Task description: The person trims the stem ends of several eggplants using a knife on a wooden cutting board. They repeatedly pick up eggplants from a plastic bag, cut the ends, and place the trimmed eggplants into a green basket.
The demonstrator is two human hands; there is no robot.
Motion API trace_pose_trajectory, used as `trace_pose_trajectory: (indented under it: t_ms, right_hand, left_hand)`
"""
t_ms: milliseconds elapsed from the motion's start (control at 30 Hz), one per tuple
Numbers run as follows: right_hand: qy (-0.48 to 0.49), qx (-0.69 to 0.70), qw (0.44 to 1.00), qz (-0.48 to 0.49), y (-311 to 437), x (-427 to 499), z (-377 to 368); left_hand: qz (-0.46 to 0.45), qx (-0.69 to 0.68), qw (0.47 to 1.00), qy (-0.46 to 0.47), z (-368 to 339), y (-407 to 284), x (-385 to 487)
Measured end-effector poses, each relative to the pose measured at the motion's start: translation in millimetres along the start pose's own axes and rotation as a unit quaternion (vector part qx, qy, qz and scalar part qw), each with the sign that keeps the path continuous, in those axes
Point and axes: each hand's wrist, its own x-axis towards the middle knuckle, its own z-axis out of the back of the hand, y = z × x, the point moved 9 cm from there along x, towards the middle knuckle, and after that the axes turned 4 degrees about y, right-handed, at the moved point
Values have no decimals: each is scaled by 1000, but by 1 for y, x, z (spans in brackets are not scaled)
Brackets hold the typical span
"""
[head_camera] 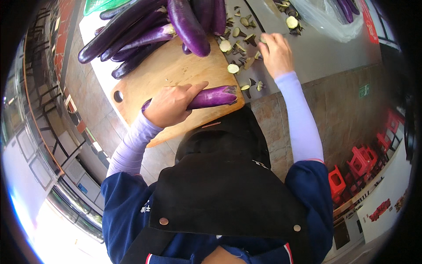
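Note:
My left hand (pixel 171 102) is closed around a purple eggplant (pixel 214 97), pressing it to the wooden cutting board (pixel 155 81). The stem end of this eggplant points right, near the board's edge. Out past that edge, my right hand (pixel 277 54) hovers over the metal table, thumb and fingers bent close together. A pale cut eggplant end (pixel 262 39) shows at its fingertips; whether they grip it is unclear. Cut stem caps (pixel 244 48) lie scattered between the board and my right hand. Whole eggplants (pixel 132 36) are heaped at the back of the board.
More stem caps (pixel 291 22) lie farther back on the metal table (pixel 333 56). A clear plastic bag (pixel 329 23) with eggplants sits at the back right. A green plastic basket (pixel 102 5) shows at the back left. Red stools (pixel 359 161) stand on the floor at right.

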Motion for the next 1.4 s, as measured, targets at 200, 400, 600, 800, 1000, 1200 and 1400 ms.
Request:
trace_pose_trajectory:
  t_ms: [200,400,600,800,1000,1200,1400]
  right_hand:
    - [311,383,862,114,97,-42,12]
    - [233,276,918,161,106,-34,37]
    - [186,375,906,60,78,-24,31]
    - [289,686,621,-243,54,-47,-12]
    - [210,639,735,-86,80,-44,11]
    - [41,437,899,-11,84,-43,33]
    - [50,370,927,-15,79,-45,35]
  left_hand:
    - [5,122,992,-23,11,-12,7]
    - [22,210,974,-83,27,-29,11]
    - [27,202,967,-154,37,-40,8]
    - [28,144,969,-199,42,-42,5]
    - [108,-186,976,21,9,-9,14]
    - [132,-178,975,15,8,-12,16]
    - [109,-175,979,-2,10,-19,18]
